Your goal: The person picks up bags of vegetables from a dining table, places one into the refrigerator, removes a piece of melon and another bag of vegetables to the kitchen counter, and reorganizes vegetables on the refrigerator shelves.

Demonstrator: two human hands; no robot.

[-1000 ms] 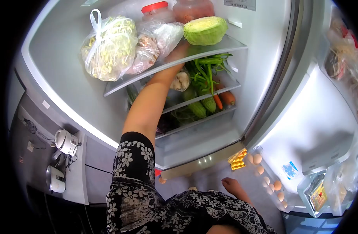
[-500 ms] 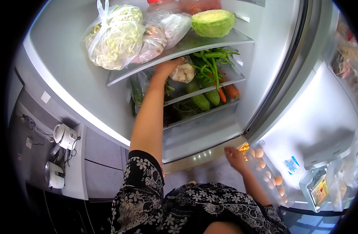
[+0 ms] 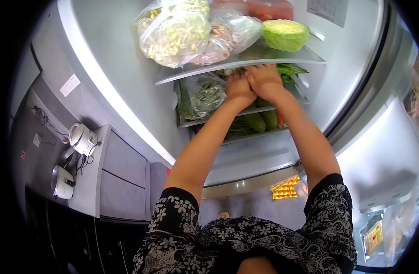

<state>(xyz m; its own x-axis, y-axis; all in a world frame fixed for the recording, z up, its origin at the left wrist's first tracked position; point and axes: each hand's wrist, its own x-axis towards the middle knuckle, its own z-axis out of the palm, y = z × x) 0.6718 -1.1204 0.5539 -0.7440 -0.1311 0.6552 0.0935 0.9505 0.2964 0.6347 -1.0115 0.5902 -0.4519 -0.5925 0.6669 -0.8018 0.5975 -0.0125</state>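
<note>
The upper shelf [image 3: 246, 66] of the open refrigerator is taken as the reference. Both hands are inserted beneath its front edge, side by side and in contact along the thumb sides, palms turned down; the fingertips are partly hidden, so whether they pinch anything cannot be told. The left hand [image 3: 240, 87] lies below the middle of the upper shelf, just beside a clear bag of leafy greens [image 3: 208, 97], which sits under the shelf's left half. The right hand [image 3: 265, 82] lies slightly right of that middle, next to the green peppers [image 3: 292, 70] under the right end. Lower beneath the upper shelf, past the wrists, green gourds [image 3: 256, 122] and an orange carrot [image 3: 280, 118] are seen. On top of the upper shelf, a knotted bag of sprouts [image 3: 175, 36] occupies the left end, a bag with pinkish contents [image 3: 216, 44] stands beside it, and a cut cabbage [image 3: 286, 35] rests at the right end. Well apart, to the lower left of the upper shelf, two white cookers [image 3: 84, 139] stand on a desk [image 3: 96, 173].
</note>
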